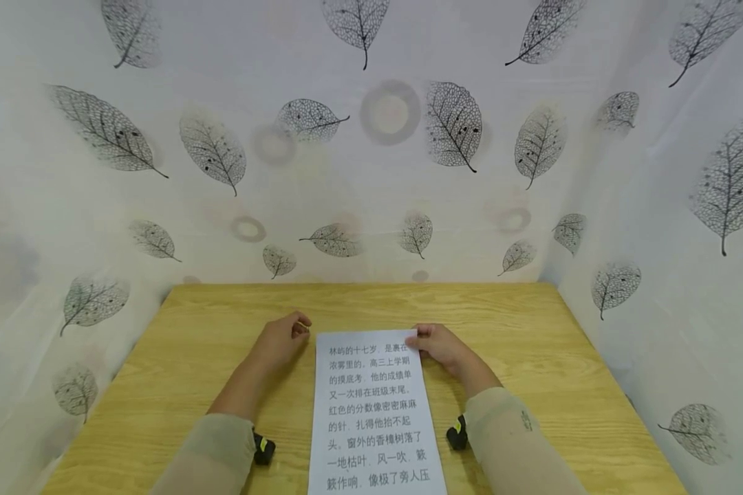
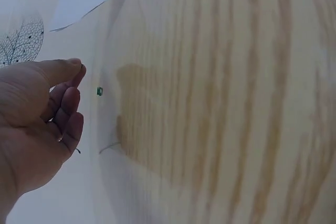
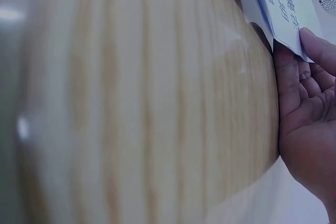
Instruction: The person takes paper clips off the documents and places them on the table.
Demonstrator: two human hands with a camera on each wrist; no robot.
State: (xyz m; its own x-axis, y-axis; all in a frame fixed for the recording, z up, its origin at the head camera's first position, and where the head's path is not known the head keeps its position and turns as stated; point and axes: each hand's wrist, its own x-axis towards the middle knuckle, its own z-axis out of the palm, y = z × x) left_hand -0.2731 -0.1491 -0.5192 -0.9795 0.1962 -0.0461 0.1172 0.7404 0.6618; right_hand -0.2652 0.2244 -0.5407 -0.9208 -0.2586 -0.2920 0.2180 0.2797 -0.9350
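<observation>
A white sheet of paper [image 1: 371, 412] printed with large Chinese characters lies lengthwise in front of me, its lower end cut off by the head view. My right hand [image 1: 444, 349] pinches its top right corner, thumb over the print and fingers underneath. In the right wrist view that corner of the paper [image 3: 286, 14] is raised and bent, with a blue strip along its side. Just left of the top left corner, my left hand [image 1: 283, 338] hovers apart from the paper, fingers loosely curled. The left wrist view shows nothing held in the left hand [image 2: 37, 108].
The wood-grain table [image 1: 192, 357] extends around the paper to a white leaf-patterned curtain [image 1: 371, 172] at the back and sides. Each wrist wears a small black camera, on the left [image 1: 263, 449] and right [image 1: 457, 433]. A tiny green thing [image 2: 100, 91] shows beyond the left fingertips.
</observation>
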